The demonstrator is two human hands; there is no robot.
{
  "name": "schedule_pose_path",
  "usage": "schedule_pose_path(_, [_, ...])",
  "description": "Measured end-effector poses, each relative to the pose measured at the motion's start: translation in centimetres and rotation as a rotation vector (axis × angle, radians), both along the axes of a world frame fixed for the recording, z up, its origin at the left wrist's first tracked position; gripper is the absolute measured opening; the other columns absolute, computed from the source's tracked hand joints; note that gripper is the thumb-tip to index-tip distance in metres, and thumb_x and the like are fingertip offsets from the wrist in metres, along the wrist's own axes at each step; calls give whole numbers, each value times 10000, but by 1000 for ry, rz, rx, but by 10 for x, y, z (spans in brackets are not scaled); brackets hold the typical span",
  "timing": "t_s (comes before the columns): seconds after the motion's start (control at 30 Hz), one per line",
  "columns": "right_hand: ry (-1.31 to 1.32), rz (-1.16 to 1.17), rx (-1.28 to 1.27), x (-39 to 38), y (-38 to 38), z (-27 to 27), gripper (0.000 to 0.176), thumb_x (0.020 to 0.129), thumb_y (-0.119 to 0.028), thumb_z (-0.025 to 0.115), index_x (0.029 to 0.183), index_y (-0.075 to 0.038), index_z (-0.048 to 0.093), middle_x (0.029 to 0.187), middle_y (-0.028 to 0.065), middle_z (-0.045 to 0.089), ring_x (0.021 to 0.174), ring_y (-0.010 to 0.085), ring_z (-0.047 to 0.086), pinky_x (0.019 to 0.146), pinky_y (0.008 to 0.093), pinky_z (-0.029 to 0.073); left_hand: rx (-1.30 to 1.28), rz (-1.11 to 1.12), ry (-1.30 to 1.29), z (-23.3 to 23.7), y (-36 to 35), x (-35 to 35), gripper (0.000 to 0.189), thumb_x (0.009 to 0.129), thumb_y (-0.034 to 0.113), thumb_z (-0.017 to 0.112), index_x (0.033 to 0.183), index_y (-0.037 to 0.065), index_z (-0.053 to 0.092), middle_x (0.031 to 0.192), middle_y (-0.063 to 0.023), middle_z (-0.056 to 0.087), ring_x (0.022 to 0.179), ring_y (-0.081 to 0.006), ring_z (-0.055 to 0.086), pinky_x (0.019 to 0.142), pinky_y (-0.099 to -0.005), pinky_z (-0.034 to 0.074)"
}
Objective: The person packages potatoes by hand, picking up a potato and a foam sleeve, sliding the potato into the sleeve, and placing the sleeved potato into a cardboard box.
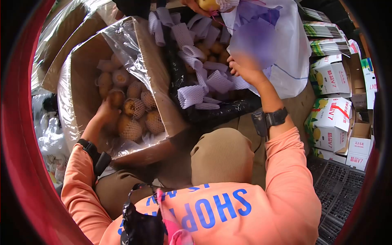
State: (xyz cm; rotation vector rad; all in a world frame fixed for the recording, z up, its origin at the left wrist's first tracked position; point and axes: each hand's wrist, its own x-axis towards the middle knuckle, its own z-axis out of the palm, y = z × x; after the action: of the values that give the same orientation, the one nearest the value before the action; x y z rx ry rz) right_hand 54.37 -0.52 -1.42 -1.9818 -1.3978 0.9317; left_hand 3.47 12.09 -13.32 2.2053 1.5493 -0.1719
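Note:
My left hand reaches into a plastic-lined cardboard box. Its fingers are closed round a brownish-yellow fruit. More fruits in white foam nets lie about it in the box. My right hand is raised over a black-lined container of loose foam nets and bare yellowish fruits. Its fingers are apart and loosely bent, with nothing visible in them. A blurred purple patch covers part of this hand's surroundings.
Another person's hand holds a yellow fruit partly in a foam net at the top. A white sack stands beyond my right hand. Printed cartons and black plastic crates line the right side.

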Motion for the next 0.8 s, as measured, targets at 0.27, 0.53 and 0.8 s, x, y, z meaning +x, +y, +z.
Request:
schedule_pose_path(0.27, [-599, 474, 88, -10, 2, -50, 338, 686, -266, 734, 925, -47, 637, 938, 148, 547, 884, 333, 539, 770, 399, 444, 308, 119, -502, 110, 12, 82, 391, 802, 159, 631, 1158, 54, 507, 1156, -151, 502, 1115, -258, 496, 862, -369, 457])
schedule_pose_path(0.53, [295, 612, -45, -88, 23, 50, 302, 800, -270, 651, 949, -10, 615, 804, 104, 641, 739, 211, 623, 636, 304, 481, -105, -161, -981, 153, -64, 204, 435, 722, 3, 699, 1092, 88, 487, 1008, -45, 524, 846, -146, 538, 715, -267, 464])
schedule_pose_path(0.8, [692, 300, -86, -54, 93, -80, 358, 909, -145, 488, 1252, -69, 418, 946, 117, 617, 735, 200, 648, 610, 305, 534, -395, 305, -1114, 118, -17, 155, 286, 781, 25, 669, 1001, 92, 500, 860, -19, 552, 731, -92, 523, 602, -215, 437])
